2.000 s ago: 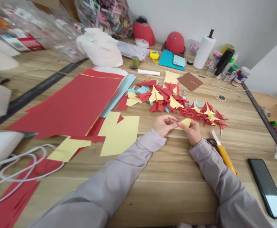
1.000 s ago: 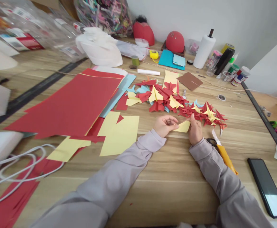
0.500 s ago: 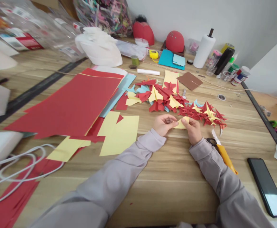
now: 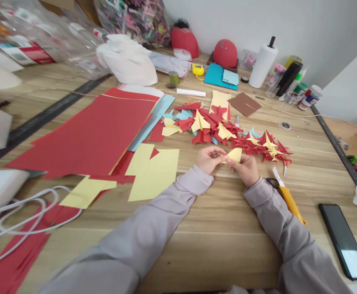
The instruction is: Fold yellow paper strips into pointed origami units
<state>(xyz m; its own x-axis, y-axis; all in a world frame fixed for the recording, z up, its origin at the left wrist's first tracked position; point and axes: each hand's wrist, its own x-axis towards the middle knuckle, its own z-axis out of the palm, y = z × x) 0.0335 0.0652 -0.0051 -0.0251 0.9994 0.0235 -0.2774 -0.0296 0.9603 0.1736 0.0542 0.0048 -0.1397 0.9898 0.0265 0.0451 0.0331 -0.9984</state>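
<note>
A small folded piece of yellow paper [image 4: 235, 154] is pinched between both hands, just above the wooden table. My left hand [image 4: 209, 160] grips its left edge with thumb and fingers. My right hand [image 4: 248, 169] is closed on its lower right side, the thumb reaching toward the left thumb. Right behind the hands lies a heap of folded red, yellow and blue paper shapes [image 4: 203, 122]. Red and yellow folded stars [image 4: 267, 147] continue it to the right. Flat yellow sheets [image 4: 157, 179] rest left of my left hand.
Large red sheets [image 4: 89, 134] cover the left side, near a white cable [image 4: 40, 204]. Scissors with a black handle [image 4: 273, 183], an orange-handled cutter [image 4: 291, 204] and a phone [image 4: 345, 241] lie to the right. Bottles, a tape measure [image 4: 198, 70] and a brown square [image 4: 244, 104] stand or lie farther back.
My right thumb and fingers have shifted left and down along the yellow paper, so more of its upper right part shows. My left hand has barely moved.
</note>
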